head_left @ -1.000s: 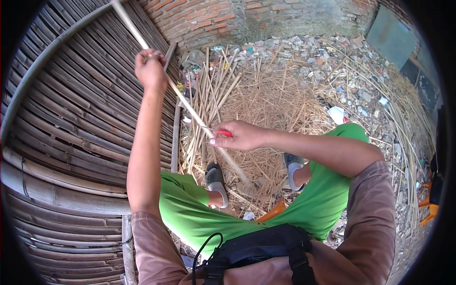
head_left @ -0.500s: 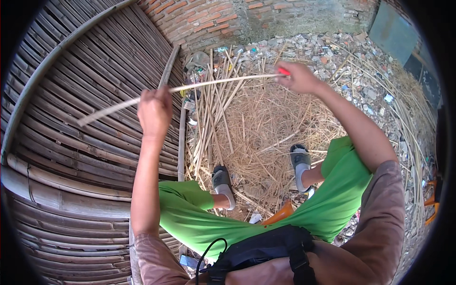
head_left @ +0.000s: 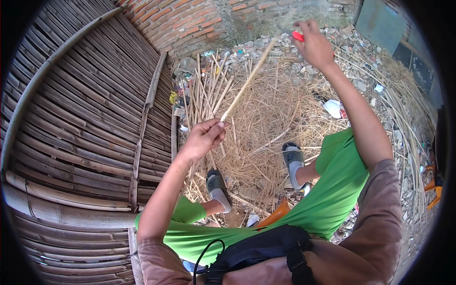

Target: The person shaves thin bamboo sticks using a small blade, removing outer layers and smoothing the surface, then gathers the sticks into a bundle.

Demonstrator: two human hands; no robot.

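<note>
My left hand (head_left: 203, 140) is closed, pinching the near end of a pale bamboo strip (head_left: 249, 80) between thumb and fingers. From there the strip slants up and away to the right, its far part blurred. At the upper right my right hand (head_left: 315, 46) is closed around the red handle of a knife (head_left: 298, 36). A greyish, blurred blade points left from that hand, close to the strip's far end; whether they touch I cannot tell.
Thin shavings (head_left: 261, 114) cover the ground between my sandalled feet. A pile of bamboo strips (head_left: 209, 90) lies at the left, beside a slatted bamboo wall (head_left: 90, 109). Longer strips (head_left: 403, 123) and rubble are at the right. A brick wall (head_left: 190, 23) closes off the back.
My left hand has moved right and nearer, now at the strip's end. The right hand has gone farther away and right with the knife. The strip has swung from nearly level to a steep slant.
</note>
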